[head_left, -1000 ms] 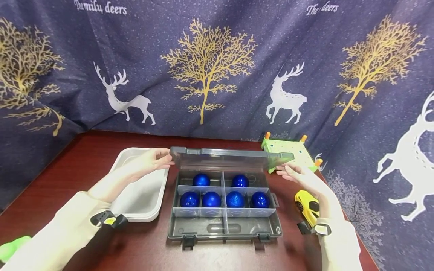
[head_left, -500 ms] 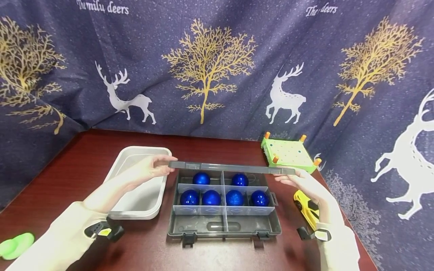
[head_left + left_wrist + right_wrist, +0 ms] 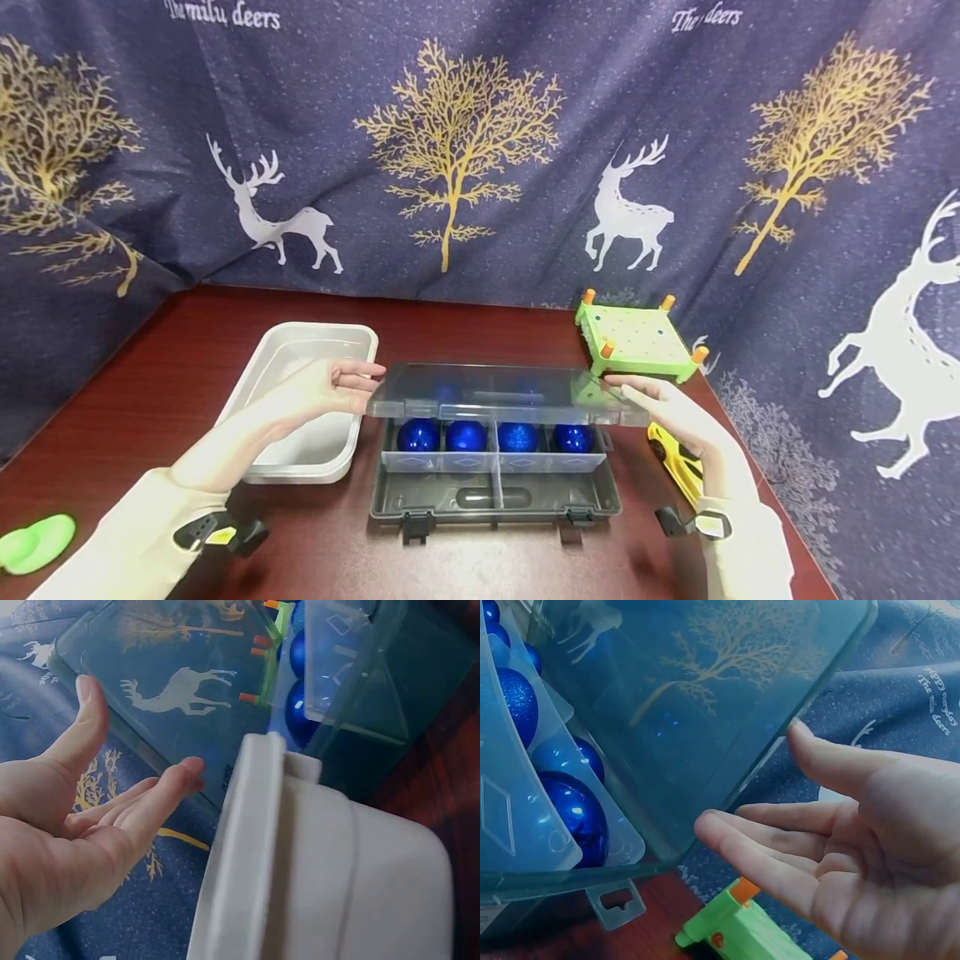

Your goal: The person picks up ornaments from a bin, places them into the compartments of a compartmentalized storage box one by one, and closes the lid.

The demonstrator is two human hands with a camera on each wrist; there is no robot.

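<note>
A grey translucent compartment box (image 3: pixel 555 493) stands mid-table, its hinged lid (image 3: pixel 495 385) slanting over the back part. Several shiny blue balls (image 3: pixel 467 437) sit in the middle row; more blue shows dimly through the lid. Two black latches (image 3: pixel 416 527) hang off the front edge. My left hand (image 3: pixel 318 392) touches the lid's left edge with extended fingers, thumb apart, as the left wrist view shows of the hand (image 3: pixel 97 825). At the lid's right edge is my right hand (image 3: pixel 671 407); in the right wrist view this hand (image 3: pixel 840 847) has nearly straight fingertips against the edge.
A white tray (image 3: pixel 240 400) stands left of the box, under my left forearm. On the right lie a yellow toy car (image 3: pixel 678 467) and a green board with orange pegs (image 3: pixel 637 329). A light-green object (image 3: pixel 45 542) lies far left. A deer-patterned cloth (image 3: pixel 525 208) hangs behind.
The lid has swung forward and down from raised, past edge-on, to a slant covering the back row. Both hands have stayed at its side edges, moving slightly lower.
</note>
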